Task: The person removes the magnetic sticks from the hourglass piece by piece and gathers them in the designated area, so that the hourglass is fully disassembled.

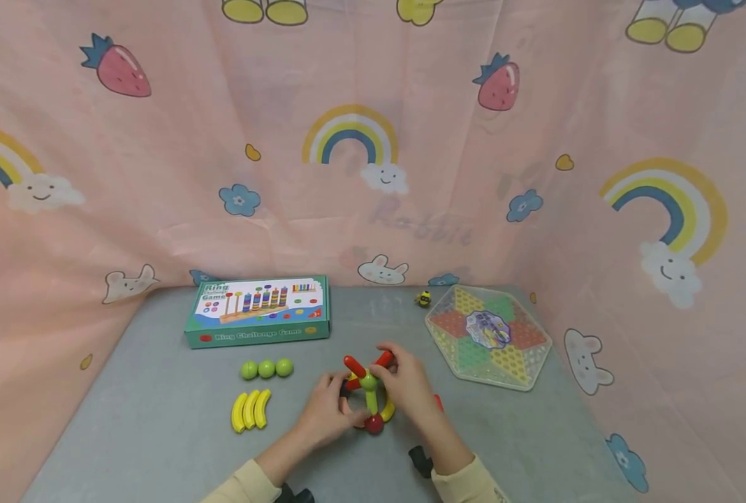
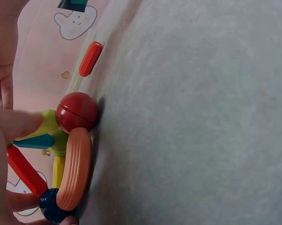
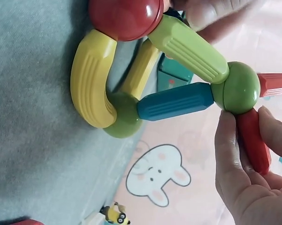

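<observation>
A magnetic ball-and-stick frame stands between both hands, its low red ball point(image 1: 374, 424) at the near side. My left hand point(image 1: 327, 413) grips its base, fingertips on the dark blue ball point(image 2: 50, 206) beside an orange curved stick point(image 2: 76, 171); the thumb lies along the upright green stick point(image 3: 192, 49). My right hand point(image 1: 408, 383) pinches a red stick point(image 3: 254, 140), whose end meets the top green ball point(image 3: 241, 87). Another red stick point(image 1: 354, 365) juts from that ball. A blue stick point(image 3: 176, 101) slopes to a lower green ball point(image 3: 123, 119), joined by a yellow curved stick point(image 3: 87, 79).
Left of the hands lie three green balls point(image 1: 267, 369) and three yellow curved sticks point(image 1: 250, 411). Behind them is a Ring Challenge Game box point(image 1: 256, 312). A hexagonal game board point(image 1: 517, 335) and a small bee-like figure point(image 1: 423, 299) are back right. A loose red stick point(image 2: 90, 58) lies near the right forearm.
</observation>
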Motion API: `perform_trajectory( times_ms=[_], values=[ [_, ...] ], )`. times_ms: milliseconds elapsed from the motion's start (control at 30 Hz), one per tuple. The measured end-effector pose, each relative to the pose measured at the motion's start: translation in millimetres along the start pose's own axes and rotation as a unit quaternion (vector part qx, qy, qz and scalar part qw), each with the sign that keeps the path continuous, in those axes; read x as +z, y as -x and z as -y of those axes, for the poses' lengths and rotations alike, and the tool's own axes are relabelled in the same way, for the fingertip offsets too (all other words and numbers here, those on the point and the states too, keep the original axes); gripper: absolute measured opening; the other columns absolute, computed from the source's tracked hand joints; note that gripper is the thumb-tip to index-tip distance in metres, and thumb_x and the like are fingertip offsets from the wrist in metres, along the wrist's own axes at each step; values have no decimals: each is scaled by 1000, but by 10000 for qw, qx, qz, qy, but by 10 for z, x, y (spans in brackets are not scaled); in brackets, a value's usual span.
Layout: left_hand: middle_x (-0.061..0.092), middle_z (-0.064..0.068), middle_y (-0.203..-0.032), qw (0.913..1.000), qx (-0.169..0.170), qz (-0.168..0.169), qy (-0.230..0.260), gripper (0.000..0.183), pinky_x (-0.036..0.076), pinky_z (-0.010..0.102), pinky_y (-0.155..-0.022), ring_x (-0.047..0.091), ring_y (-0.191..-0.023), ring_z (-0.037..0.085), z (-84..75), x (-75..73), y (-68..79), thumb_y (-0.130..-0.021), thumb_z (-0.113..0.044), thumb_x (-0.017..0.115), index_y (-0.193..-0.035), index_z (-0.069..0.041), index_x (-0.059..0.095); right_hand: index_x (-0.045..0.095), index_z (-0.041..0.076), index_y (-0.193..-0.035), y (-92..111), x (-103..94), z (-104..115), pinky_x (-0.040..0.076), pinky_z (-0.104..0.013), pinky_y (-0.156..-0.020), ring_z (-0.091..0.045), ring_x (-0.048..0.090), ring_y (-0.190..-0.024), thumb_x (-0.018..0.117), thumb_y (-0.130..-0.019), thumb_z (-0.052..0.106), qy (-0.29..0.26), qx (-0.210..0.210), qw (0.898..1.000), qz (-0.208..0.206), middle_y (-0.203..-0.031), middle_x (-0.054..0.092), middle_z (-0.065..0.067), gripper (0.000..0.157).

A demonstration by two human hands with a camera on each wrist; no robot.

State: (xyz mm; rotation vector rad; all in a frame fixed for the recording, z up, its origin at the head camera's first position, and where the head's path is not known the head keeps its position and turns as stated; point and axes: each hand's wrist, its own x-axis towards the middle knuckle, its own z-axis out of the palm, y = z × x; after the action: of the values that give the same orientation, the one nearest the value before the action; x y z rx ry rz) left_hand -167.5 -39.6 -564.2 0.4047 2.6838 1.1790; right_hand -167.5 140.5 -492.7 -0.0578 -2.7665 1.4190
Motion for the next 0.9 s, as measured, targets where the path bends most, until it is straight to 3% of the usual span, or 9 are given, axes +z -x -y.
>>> perform_trajectory(
  times_ms=[133,300,500,633,800,900],
  values=[
    [49,14,-137,9998,-186,50,16,96,49,53,-101,49,-122,30,-9,48,-4,-72,-63,82,-143,-8,52,64,6,-130,-3,-11,8,49,-24,-59,-12,57,-73,74,-93,14,171,8,9999,-7,-91,69,-3,40],
    [47,13,-137,9998,-155,46,-98,100,47,55,-102,45,-124,32,-4,90,-6,-66,-63,86,-143,-9,51,62,6,-133,-8,-11,9,48,-24,-57,-13,55,-72,72,-94,12,237,136,9996,56,-90,66,-3,42],
    [44,15,-142,9999,-143,14,-71,98,47,57,-101,44,-126,33,-13,100,-15,-68,-65,84,-143,-10,52,54,7,-141,-10,-2,-38,48,-25,-61,-14,56,-75,71,-94,11,183,265,9995,-68,-95,67,-4,50],
    [40,17,-144,9995,-261,-113,-120,98,49,55,-99,44,-124,34,-32,127,-33,-70,-68,80,-144,-11,51,48,7,-138,-5,-17,-64,52,-28,-64,-16,60,-79,71,-94,11,-86,391,9990,-178,-97,69,-6,49],
    [44,15,-132,9989,-212,-344,-217,93,49,48,-94,46,-114,29,-52,149,-27,-72,-63,82,-138,-5,54,60,11,-129,16,-61,-111,56,-30,-67,-17,65,-83,71,-95,21,-159,289,9994,-139,-108,69,-9,37],
    [43,12,-128,9990,-195,-330,-238,86,48,46,-91,45,-111,26,-59,146,-14,-75,-57,83,-137,-6,54,62,15,-134,41,-94,-157,57,-30,-67,-16,66,-82,72,-94,23,-218,239,9994,-135,-111,69,-10,42]
  ],
)
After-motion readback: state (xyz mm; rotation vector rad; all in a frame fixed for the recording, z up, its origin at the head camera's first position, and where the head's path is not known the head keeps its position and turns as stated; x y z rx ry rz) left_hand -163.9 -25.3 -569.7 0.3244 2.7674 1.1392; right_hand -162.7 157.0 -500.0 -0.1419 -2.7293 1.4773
